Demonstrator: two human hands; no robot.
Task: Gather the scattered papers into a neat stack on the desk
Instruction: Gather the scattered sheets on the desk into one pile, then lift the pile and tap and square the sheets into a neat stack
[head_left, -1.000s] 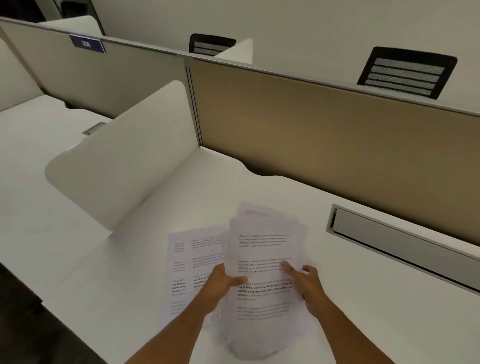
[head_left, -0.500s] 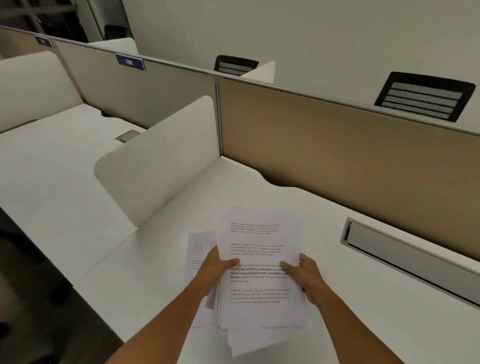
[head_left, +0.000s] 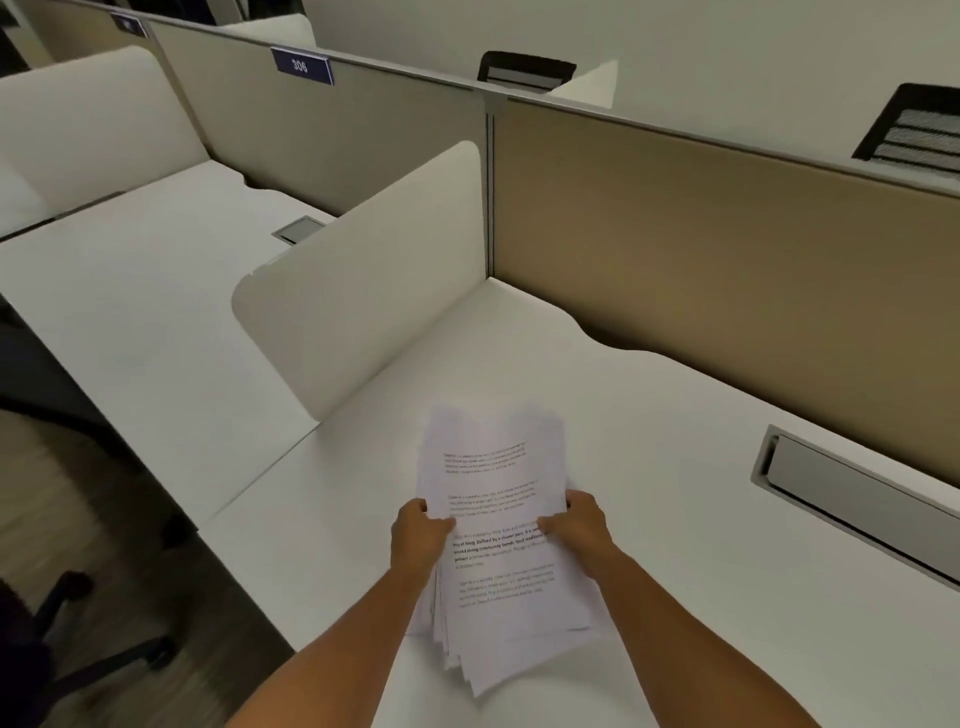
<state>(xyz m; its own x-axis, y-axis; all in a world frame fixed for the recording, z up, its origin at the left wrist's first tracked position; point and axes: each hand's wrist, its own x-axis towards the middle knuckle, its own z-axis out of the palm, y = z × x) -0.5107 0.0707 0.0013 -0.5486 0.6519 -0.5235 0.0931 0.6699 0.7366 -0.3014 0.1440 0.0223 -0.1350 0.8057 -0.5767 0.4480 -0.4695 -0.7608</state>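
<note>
Two bare hands, left hand (head_left: 418, 538) and right hand (head_left: 581, 532), gripped opposite side edges of a fanned stack of white printed papers (head_left: 498, 525), text too blurred to read, over the white desk (head_left: 675, 467) between a beige partition (head_left: 727, 249) and a white side divider (head_left: 363, 291), near a dark-blue "306" plate (head_left: 303, 66).

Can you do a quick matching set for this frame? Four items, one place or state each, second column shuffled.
Items:
1. paper stack
2. left hand
3. cable tray
4. sign 306

Descriptions:
A. recessed in the desk, right of the papers
B. on top of the far partition
C. held by both hands, lower edges fanned out
D. grips the stack's left edge

Pairs: 1-C, 2-D, 3-A, 4-B
</note>
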